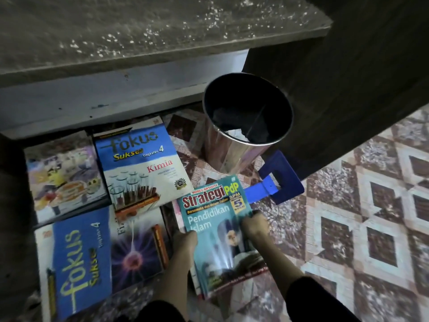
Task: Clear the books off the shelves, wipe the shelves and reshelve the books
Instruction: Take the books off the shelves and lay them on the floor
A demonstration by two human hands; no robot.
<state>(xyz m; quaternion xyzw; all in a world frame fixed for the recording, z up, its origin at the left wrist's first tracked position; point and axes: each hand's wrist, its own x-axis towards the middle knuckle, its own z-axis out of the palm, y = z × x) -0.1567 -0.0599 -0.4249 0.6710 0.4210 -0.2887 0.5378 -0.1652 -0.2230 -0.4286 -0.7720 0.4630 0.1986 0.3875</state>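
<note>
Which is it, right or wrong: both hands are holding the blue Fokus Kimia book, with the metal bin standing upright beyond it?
Wrong on the book. In the head view the left hand and right hand hold the teal Strategi PdP book; the Fokus Kimia book lies flat to its left. The metal bin does stand upright beyond it.

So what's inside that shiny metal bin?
The metal bin holds something dark, maybe a bag or cloth, and a white scrap by its near rim. Shadow hides its bottom.
</note>
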